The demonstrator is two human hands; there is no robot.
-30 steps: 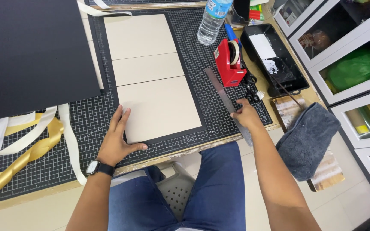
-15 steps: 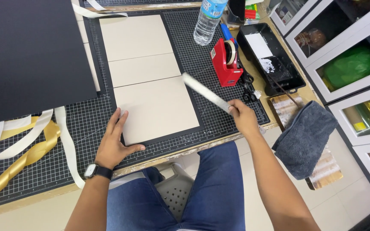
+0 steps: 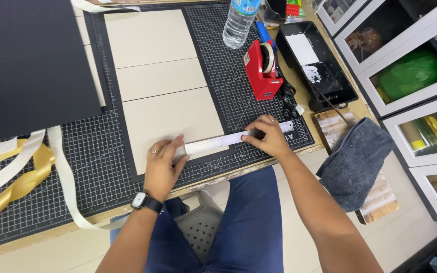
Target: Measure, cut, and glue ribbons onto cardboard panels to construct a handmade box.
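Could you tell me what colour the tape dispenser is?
The tape dispenser is red, seen in the head view.

left hand [image 3: 162,164] lies flat, palm down; right hand [image 3: 270,135] presses down, fingers seemingly curled.

We count three beige boards [image 3: 170,119] on one cutting mat [image 3: 97,162], one ruler [image 3: 228,140], one bottle [image 3: 238,20] far right, one red tape dispenser [image 3: 260,68], one black tray [image 3: 319,65], two hands.
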